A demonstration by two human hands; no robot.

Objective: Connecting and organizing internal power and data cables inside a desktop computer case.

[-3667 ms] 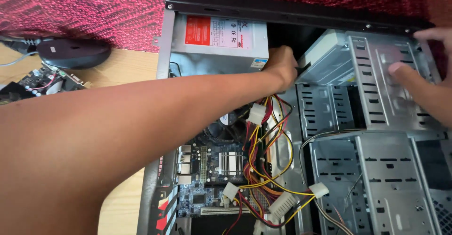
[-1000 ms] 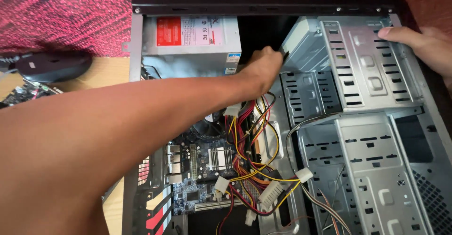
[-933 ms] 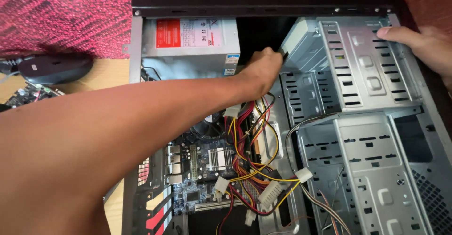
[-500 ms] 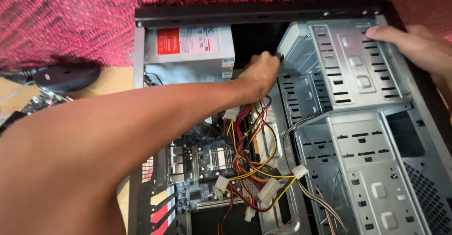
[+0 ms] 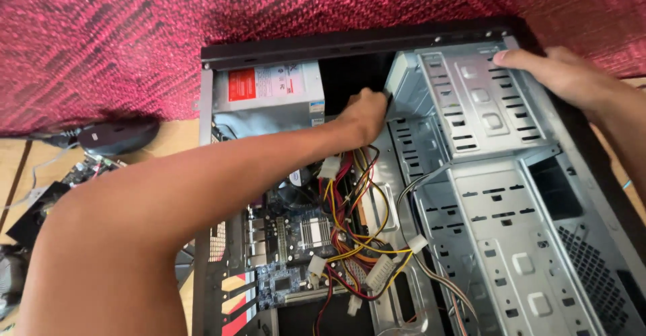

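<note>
Open computer case [image 5: 592, 195] — power supply [image 5: 269, 97], motherboard [image 5: 289, 242] and cable bundle [image 5: 356, 242] inside.
Left hand [image 5: 367, 114] is curled, fingers hidden beside the drive cage [image 5: 471, 107]; right hand [image 5: 558, 73] lies flat on it.

Bare matt grey sheet metal on the drive cage [image 5: 484, 107], punched with slots. The power supply [image 5: 269, 97] is dull metal under a glossy paper label. Far behind lies rough red woven cloth [image 5: 134, 33]; at left, pale smooth wooden tabletop [image 5: 175, 134].
</note>
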